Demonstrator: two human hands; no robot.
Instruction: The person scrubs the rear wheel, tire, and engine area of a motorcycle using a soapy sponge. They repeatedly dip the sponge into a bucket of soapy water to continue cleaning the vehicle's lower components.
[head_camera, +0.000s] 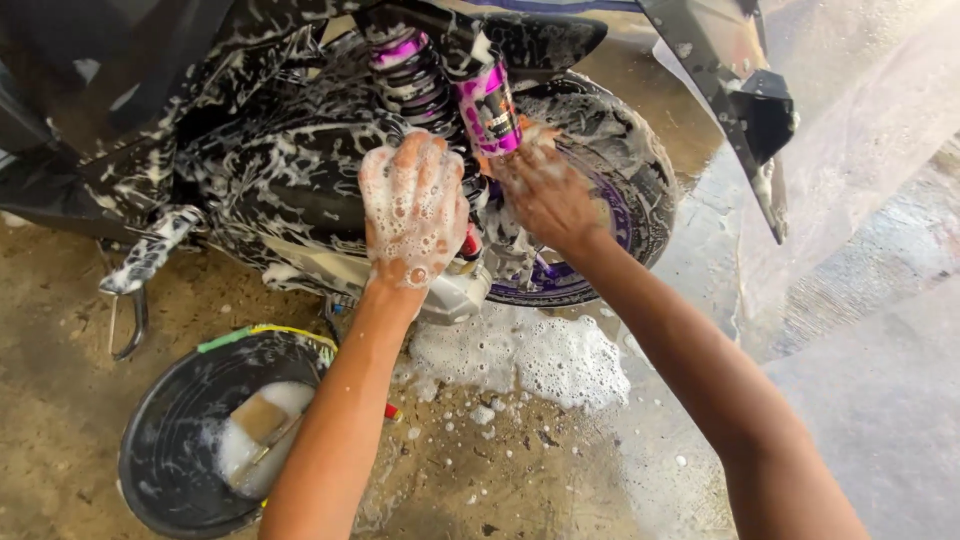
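Head view: a pink canister (488, 108) with a dark printed label stands upright on the coiled shock (415, 85) of a black, foam-streaked scooter (270, 170), just above both sets of fingers. The left hand (413, 210), thick with white suds, lies flat against the lower shock, its fingers (405, 165) spread and pointing up, pressed on the wet coils. The right hand (545, 195) reaches in from the right, forearm stretched; its fingers curl close together against the foot of the canister, an orange scrap showing at their tips, though what they pinch cannot be told. Behind the right fingers sits the soapy tyre (630, 170) on a purple rim (560, 275). Below both hands a patch of foam (540, 355) spreads over the rough, wet concrete floor (60, 400). Down-left of the left fingers a round black basin (160, 440) holds sudsy water and a tan sponge (258, 415).
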